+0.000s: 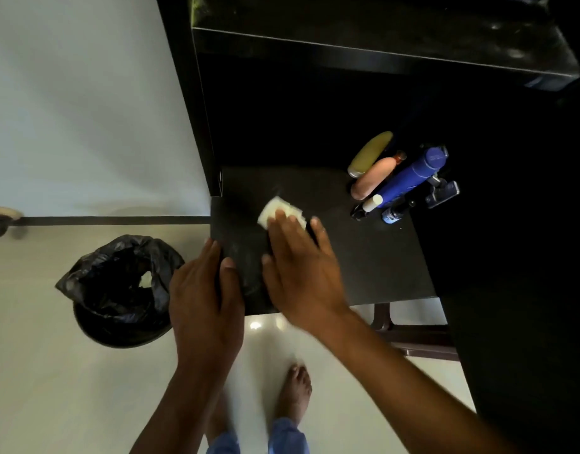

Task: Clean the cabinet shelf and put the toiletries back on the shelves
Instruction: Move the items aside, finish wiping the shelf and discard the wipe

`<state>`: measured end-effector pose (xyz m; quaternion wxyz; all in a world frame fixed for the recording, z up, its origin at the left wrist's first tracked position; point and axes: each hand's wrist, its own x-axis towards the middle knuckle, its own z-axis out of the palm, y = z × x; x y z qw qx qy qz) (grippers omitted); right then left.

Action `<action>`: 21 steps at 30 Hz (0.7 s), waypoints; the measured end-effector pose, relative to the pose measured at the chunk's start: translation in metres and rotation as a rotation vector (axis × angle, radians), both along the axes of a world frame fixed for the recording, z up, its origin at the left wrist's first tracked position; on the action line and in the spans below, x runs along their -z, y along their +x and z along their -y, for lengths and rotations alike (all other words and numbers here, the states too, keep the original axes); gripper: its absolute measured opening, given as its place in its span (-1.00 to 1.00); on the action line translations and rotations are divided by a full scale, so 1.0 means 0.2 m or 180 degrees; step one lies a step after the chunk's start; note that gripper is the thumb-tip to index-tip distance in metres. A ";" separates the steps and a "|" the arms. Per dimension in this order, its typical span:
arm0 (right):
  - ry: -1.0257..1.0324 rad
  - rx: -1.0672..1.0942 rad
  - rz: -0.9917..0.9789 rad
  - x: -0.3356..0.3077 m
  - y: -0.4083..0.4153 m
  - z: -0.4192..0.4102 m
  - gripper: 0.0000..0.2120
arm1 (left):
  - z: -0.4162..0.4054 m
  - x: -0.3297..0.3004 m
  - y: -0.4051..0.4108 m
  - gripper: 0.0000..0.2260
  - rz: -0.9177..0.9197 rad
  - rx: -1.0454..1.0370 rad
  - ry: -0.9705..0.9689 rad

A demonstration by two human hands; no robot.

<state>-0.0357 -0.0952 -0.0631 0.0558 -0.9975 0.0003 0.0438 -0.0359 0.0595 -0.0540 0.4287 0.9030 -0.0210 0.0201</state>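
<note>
Wiping under way — right hand (300,267), fingers flat, presses cloth (275,213) on shelf (373,257) at centre; left hand (203,290) flat at its edge. Toiletries (396,178) bunched right of centre — unshelved.

Inventory by count, lower black shelf (363,263) and surroundings.

Toiletries — one cluster near the shelf's far right corner:
- yellow bottle (369,154), one
- peach bottle (373,178), one
- blue bottle (409,176), one, the tallest
- small white-capped tube (373,202), one
- small dark items at the cluster's near and right sides — at least three, too dim to tell apart.

White cloth (275,211), one, near the shelf's left edge.

Hands, two: left hand (203,299) at the shelf's near left corner, right hand (301,273) on the cloth.

Bin with black liner (118,290), one, on the floor beyond the shelf's left edge.

Bare foot (295,391), one sharp; a second is blurred.
</note>
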 end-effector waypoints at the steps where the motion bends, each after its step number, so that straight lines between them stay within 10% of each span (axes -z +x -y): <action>1: 0.0032 0.0104 0.0094 0.01 0.10 0.02 -0.40 | 0.00 0.00 0.00 -0.73 0.0004 0.0037 0.0081; 8: 0.0114 0.0258 0.0266 0.05 0.44 0.12 -0.40 | -0.03 0.02 -0.02 -0.54 0.0005 0.0343 0.0710; 21: -0.0265 0.0562 -0.0266 0.05 -0.44 0.22 -0.39 | -0.12 0.10 0.01 -0.59 -0.0198 0.0382 0.0299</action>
